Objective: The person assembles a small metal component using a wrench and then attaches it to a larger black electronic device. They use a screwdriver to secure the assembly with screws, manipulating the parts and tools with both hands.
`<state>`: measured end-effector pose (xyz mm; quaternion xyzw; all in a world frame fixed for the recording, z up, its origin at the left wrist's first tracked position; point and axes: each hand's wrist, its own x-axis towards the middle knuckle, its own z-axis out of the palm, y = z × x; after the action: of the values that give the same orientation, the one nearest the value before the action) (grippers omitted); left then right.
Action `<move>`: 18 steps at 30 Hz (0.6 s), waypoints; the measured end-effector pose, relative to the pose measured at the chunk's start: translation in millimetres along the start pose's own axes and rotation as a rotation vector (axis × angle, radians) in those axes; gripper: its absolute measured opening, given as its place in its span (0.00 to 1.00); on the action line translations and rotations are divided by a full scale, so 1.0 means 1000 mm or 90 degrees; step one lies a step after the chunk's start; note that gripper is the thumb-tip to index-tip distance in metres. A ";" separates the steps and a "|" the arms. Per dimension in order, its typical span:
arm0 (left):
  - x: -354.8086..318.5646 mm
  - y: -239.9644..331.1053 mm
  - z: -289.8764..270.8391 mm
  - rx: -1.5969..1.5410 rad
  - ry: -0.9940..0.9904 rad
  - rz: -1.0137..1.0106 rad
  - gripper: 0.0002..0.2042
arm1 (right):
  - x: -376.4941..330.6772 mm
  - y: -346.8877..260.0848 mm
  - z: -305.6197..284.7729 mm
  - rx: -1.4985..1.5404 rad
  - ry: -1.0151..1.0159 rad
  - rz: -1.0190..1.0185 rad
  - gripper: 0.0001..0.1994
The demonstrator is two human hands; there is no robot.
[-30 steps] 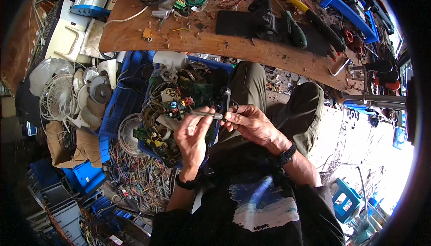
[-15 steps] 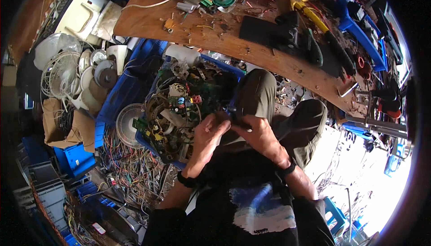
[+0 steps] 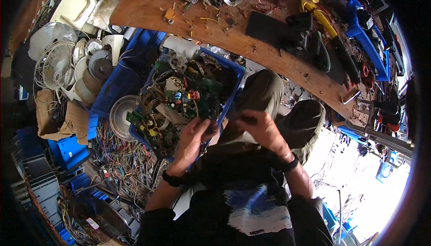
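My left hand (image 3: 194, 138) is closed on a small dark part at the near rim of a blue crate (image 3: 235, 77) that is heaped with green circuit boards, coils and wires. Just to its right, over my lap, my right hand (image 3: 260, 127) is curled around another small dark piece. What exactly each hand holds is too small and shadowed to tell. Both wrists wear dark bands. My knees in olive trousers (image 3: 265, 91) sit just beyond the hands, under the edge of a wooden workbench (image 3: 179, 19).
Tools lie on the bench, among them a dark block (image 3: 267, 28) and a yellow-handled tool (image 3: 321, 17). Fan grilles and fan parts (image 3: 56, 62) pile up at the left. Tangled coloured wires (image 3: 119, 156) cover the floor beside more blue crates (image 3: 67, 149).
The dark strip my hands held between them over the crate is no longer stretched out. Both hands have drawn closer to my lap, and the view has shifted slightly.
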<state>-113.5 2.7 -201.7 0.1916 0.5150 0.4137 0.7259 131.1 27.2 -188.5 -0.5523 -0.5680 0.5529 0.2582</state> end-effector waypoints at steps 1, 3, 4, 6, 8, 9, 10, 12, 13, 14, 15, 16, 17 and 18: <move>0.000 0.004 -0.005 0.003 0.012 0.010 0.08 | 0.008 0.002 -0.004 0.067 0.030 0.006 0.14; -0.001 0.010 -0.014 0.008 0.042 0.025 0.08 | 0.027 0.006 -0.018 0.047 0.062 0.027 0.13; -0.001 0.013 -0.018 0.012 0.057 0.034 0.08 | 0.036 0.008 -0.023 0.030 0.069 -0.014 0.13; -0.001 0.016 -0.023 0.010 0.073 0.056 0.08 | 0.055 0.013 -0.028 -0.032 0.086 -0.047 0.13; -0.001 0.017 -0.027 0.004 0.064 0.093 0.09 | 0.078 0.021 -0.023 -0.121 0.067 -0.100 0.13; -0.002 0.018 -0.029 0.007 0.083 0.075 0.09 | 0.089 0.026 -0.017 -0.157 0.060 -0.158 0.12; -0.002 0.018 -0.030 0.004 0.084 0.075 0.10 | 0.097 0.033 -0.011 -0.157 0.010 -0.130 0.14; -0.003 0.017 -0.032 0.013 0.084 0.071 0.10 | 0.113 0.049 0.003 -0.254 -0.040 -0.149 0.14; -0.005 0.016 -0.032 0.025 0.083 0.067 0.10 | 0.118 0.057 0.010 -0.297 -0.062 -0.176 0.14; -0.006 0.016 -0.033 0.041 0.080 0.066 0.10 | 0.123 0.064 0.017 -0.305 -0.079 -0.151 0.13; -0.007 0.015 -0.033 0.032 0.082 0.062 0.10 | 0.126 0.069 0.021 -0.333 -0.058 -0.189 0.13; -0.008 0.014 -0.033 0.028 0.083 0.060 0.10 | 0.128 0.072 0.024 -0.365 -0.036 -0.224 0.13; -0.008 0.013 -0.033 0.025 0.076 0.066 0.10 | 0.130 0.073 0.025 -0.422 -0.032 -0.211 0.13; -0.009 0.012 -0.033 0.020 0.080 0.058 0.09 | 0.132 0.071 0.024 -0.380 0.006 -0.217 0.13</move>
<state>-149.5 -2.2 -201.2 0.1997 0.5564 0.4493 0.6698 99.7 123.2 -301.6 -0.5032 -0.7875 0.3090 0.1766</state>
